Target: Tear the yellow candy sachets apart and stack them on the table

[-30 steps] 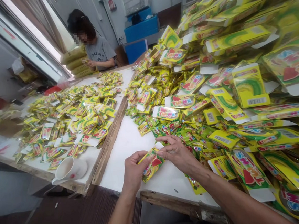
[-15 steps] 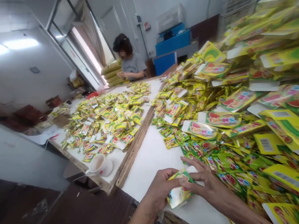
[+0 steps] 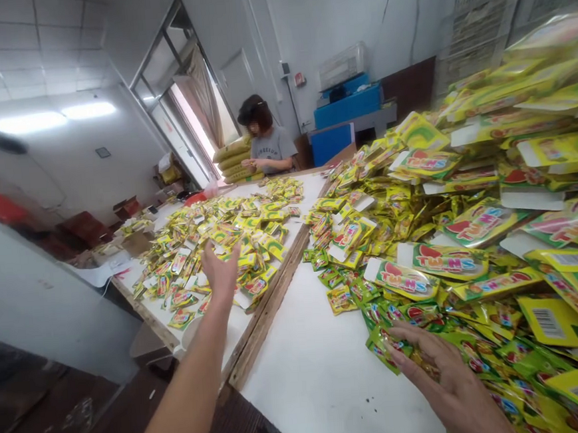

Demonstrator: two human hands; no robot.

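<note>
My left hand [image 3: 220, 270] reaches over the heap of small yellow boxes [image 3: 266, 248] on the left table, its fingers and thumb apart with nothing held between them. On the right, my right hand [image 3: 438, 361] is at the near edge of a spread of small green packets [image 3: 419, 316]. Its thumb and fingertips pinch one green packet [image 3: 381, 349], which sticks out toward the white tabletop. Yellow flat boxes with "TWINS" lettering [image 3: 407, 278] lie just beyond that hand, several with their white end flaps open.
A wooden edge strip [image 3: 270, 298] runs between the left table and the white tabletop [image 3: 299, 349]. My left forearm mostly hides a white mug [image 3: 193, 332]. Yellow boxes are piled high at the right [image 3: 555, 102]. Another person [image 3: 271, 144] sits at the far end.
The yellow box that both hands held has left them. My left hand has moved forward and left over the heap; my right hand has moved right onto the green packets.
</note>
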